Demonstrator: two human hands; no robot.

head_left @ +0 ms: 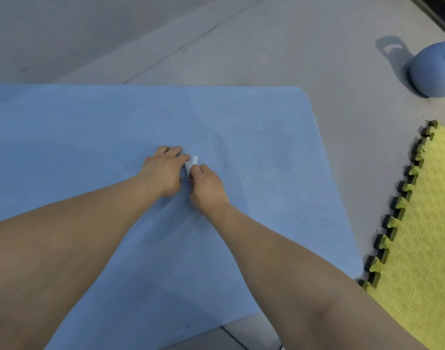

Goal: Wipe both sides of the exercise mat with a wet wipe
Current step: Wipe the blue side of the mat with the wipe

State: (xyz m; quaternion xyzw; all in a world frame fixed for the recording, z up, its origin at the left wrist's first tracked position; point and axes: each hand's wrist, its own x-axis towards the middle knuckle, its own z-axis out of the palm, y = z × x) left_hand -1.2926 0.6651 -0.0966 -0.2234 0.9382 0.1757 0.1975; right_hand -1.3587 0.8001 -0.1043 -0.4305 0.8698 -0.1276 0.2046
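Observation:
A light blue exercise mat (90,127) lies flat on the floor and fills most of the view. A small crumpled white wet wipe (192,164) sits near the mat's middle, between my two hands. My left hand (163,170) has curled fingers on the wipe's left side. My right hand (206,185) pinches the wipe from the right. Both forearms reach in from the bottom of the view. Most of the wipe is hidden by my fingers.
A yellow interlocking foam tile (423,243) with dark toothed edges lies to the right of the mat. A blue kettlebell (433,72) stands on the grey floor at the far right. Grey floor tiles (216,41) stretch beyond the mat.

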